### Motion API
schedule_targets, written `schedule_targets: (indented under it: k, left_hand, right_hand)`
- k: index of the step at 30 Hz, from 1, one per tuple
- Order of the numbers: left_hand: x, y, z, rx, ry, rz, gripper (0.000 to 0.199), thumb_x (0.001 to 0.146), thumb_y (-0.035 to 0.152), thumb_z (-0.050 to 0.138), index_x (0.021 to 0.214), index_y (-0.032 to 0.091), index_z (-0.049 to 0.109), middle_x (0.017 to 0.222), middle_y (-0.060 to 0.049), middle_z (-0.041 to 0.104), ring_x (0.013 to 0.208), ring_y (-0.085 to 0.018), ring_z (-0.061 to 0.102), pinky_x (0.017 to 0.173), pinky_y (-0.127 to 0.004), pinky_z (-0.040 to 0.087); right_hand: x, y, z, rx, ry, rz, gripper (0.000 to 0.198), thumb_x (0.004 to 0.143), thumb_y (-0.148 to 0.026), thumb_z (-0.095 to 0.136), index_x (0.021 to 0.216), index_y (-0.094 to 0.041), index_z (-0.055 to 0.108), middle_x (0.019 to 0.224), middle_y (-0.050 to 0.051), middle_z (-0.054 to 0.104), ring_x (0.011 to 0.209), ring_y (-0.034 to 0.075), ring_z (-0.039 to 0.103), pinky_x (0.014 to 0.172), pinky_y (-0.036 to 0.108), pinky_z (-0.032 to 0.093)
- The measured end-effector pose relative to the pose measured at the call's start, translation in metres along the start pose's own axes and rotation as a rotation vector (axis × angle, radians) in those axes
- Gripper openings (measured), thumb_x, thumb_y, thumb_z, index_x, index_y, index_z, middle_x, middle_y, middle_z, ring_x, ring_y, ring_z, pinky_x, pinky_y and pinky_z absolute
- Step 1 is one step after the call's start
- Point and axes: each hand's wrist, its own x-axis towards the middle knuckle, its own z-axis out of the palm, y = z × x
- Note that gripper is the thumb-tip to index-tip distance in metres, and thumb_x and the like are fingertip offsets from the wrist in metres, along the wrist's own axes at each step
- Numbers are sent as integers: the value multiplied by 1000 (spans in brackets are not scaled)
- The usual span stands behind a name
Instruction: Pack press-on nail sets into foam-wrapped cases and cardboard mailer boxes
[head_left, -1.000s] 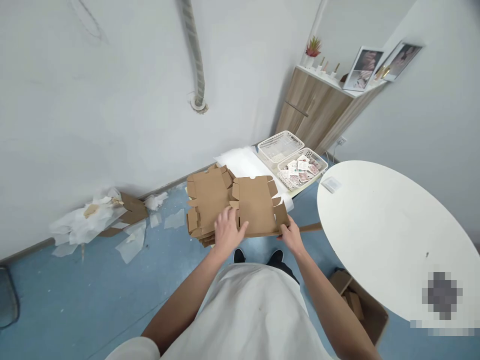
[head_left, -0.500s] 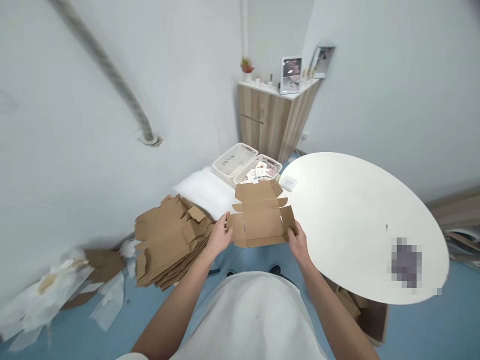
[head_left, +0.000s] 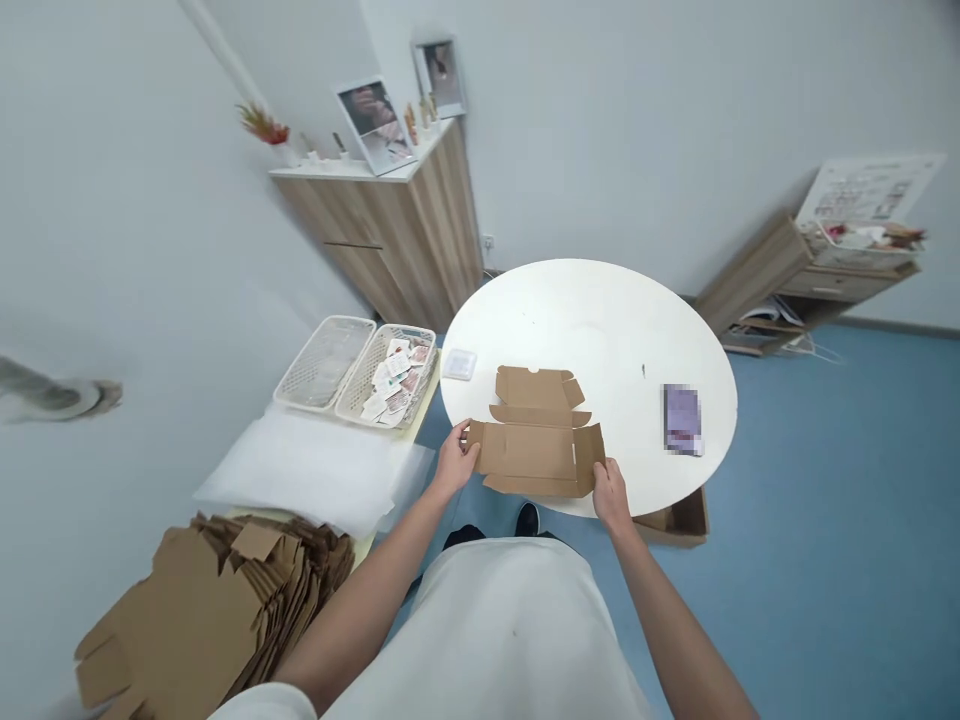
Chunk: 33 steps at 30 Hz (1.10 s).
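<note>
Cardboard blank (head_left: 529, 450) pinched at both ends above the table (head_left: 570, 310)

The cardboard blank is at the centre of the frame, unfolded, overlapping the table's near edge; whether any of it touches the surface cannot be told. The left grip (head_left: 454, 457) pinches the left side flap (head_left: 475, 440), thumb on top; the right grip (head_left: 613, 492) pinches the near part of the right side flap (head_left: 589, 450).

To handle it well, I would match the pressure of both pinches and keep the hands level, since thin card probably bows or twists if one end leads. The bare middle of the table looks the best support, clear of the small packet (head_left: 459, 364) at its left and the blurred purple item (head_left: 682, 418) at its right. Creases should be pressed along their lines, not across.
</note>
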Motion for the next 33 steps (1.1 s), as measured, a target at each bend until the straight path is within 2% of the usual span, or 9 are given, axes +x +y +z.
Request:
schedule_targets:
  k: [3, 9, 16, 19, 22, 26, 29, 33]
  left_hand:
    - [9, -4, 15, -16, -65, -64, 46, 73, 17, 49, 118, 18, 43, 97, -7, 57, 67, -10, 59, 60, -24, 49]
    - [23, -14, 28, -22, -165, -148, 43, 76, 20, 50, 118, 17, 40, 97, -7, 57, 69, -11, 60, 59, -24, 50]
    - [57, -16, 34, -34, -217, -184, 36, 80, 22, 45, 116, 16, 42, 96, -8, 58, 78, -13, 61, 66, -26, 50]
    - [73, -15, 38, -57, -243, -159, 34, 81, 21, 44, 114, 15, 43, 100, -10, 58, 86, -15, 60, 72, -28, 49]
    - [77, -13, 39, 36, -258, -47, 38, 80, 20, 44, 118, 15, 39, 109, -12, 54, 99, -17, 55, 81, -31, 45]
    - [57, -11, 33, 326, -259, 297, 50, 75, 26, 52, 122, 17, 36, 125, -14, 41, 121, -25, 34, 95, -42, 33]
    - [36, -9, 32, 502, -460, 521, 48, 70, 30, 59, 115, 21, 44, 126, -11, 42, 126, -29, 26, 100, -49, 19]
    - [26, -5, 41, 647, -589, 619, 44, 64, 26, 64, 105, 22, 49, 118, -11, 48, 123, -29, 30, 101, -53, 8]
  right_hand:
    - [-4, 16, -6, -20, 13, 79, 23, 78, -34, 35, 68, -21, 51, 69, 1, 50, 67, 18, 47, 62, 30, 39]
    - [-17, 31, -2, 19, 43, 135, 35, 75, -35, 40, 100, -18, 57, 89, 6, 58, 81, 20, 52, 70, 31, 41]
    - [-14, 25, 10, 50, 104, 206, 37, 77, -37, 34, 95, -18, 61, 83, 5, 61, 72, 18, 55, 65, 32, 45]
    - [-8, 17, 13, 30, 108, 190, 38, 76, -35, 35, 101, -18, 59, 89, 5, 62, 75, 18, 56, 68, 33, 45]
    - [-5, 15, 19, 13, 117, 170, 45, 75, -34, 39, 116, -20, 50, 106, 6, 58, 80, 19, 58, 74, 34, 45]
    - [-10, 25, 23, -107, 244, 207, 64, 70, -38, 49, 128, -16, 35, 122, 13, 45, 101, 25, 52, 83, 40, 42]
    - [-10, 34, 18, -185, 290, 228, 72, 68, -42, 52, 131, -14, 30, 127, 17, 39, 114, 29, 41, 91, 44, 36]
    - [3, 35, 2, -230, 291, 276, 74, 68, -44, 52, 132, -16, 28, 127, 17, 39, 117, 31, 38, 93, 46, 33]
